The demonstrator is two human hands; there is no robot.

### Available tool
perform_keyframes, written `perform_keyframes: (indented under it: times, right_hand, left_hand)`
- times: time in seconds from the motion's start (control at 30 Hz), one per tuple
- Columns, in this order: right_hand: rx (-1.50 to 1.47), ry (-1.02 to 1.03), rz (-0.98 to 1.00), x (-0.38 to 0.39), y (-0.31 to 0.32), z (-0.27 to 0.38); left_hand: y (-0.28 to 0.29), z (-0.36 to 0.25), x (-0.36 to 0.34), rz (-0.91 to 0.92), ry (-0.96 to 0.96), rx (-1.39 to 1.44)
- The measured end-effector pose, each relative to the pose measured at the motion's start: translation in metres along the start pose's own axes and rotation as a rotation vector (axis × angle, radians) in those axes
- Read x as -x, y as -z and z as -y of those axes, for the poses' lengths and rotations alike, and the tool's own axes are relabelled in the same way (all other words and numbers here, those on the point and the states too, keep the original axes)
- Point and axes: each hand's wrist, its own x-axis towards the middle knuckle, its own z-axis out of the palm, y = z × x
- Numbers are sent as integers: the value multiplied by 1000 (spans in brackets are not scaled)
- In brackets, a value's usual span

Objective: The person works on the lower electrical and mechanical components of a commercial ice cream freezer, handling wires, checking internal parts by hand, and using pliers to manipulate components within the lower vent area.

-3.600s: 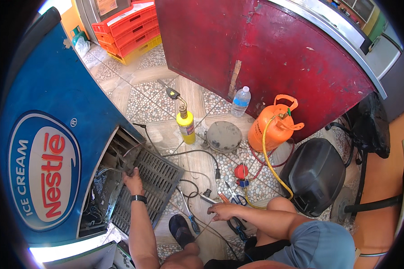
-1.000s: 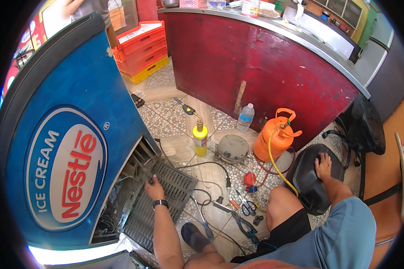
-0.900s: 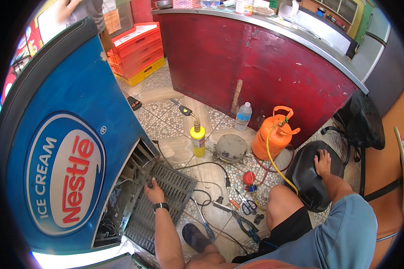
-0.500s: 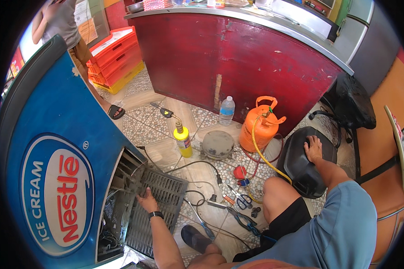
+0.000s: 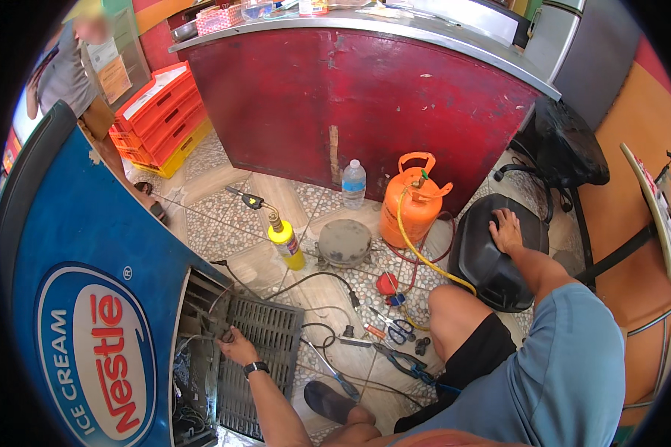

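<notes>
At the open lower front of a blue ice cream freezer (image 5: 156, 246), my left hand (image 5: 240, 349) is at the inner edge of a dark slatted grille (image 5: 265, 387). Its fingers are curled together; a small dark bit shows at the fingertips, too small to name. The grille leans out from the opening (image 5: 194, 372), where dusty parts and wires show. Off to the right, my right hand (image 5: 506, 231) rests with spread fingers on a black hard plastic case (image 5: 492, 272).
Between them on the floor are a yellow gas torch (image 5: 286, 244), a round grey lid-like object (image 5: 344, 243), a water bottle (image 5: 353, 186), an orange refrigerant cylinder (image 5: 412, 208) with hoses, scissors (image 5: 397, 326), pliers (image 5: 402, 361) and a screwdriver (image 5: 339, 378). Another person (image 5: 67, 82) stands behind the freezer.
The view has swung slightly, shifting the floor items leftward in it. My left fingers have drawn in at the grille's edge. My right hand stays on the case.
</notes>
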Motion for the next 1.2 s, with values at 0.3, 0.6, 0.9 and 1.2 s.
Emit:
perform_keyframes:
  times: [0.3,0.6,0.9,1.2]
  right_hand:
    - [6,-2,-2,-1,-1,1]
    - [-10,1,-6,0,-1,3]
    - [-9,-2,-3,1,-2,-1]
    - [30,-3,12,-1,-4,-5]
  left_hand:
    - [-4,18,3,2,-128,140]
    - [0,7,-11,-3,-72,-34]
    - [-9,3,-15,9,-22,-51]
    - [-4,-3,-7,100,46,123]
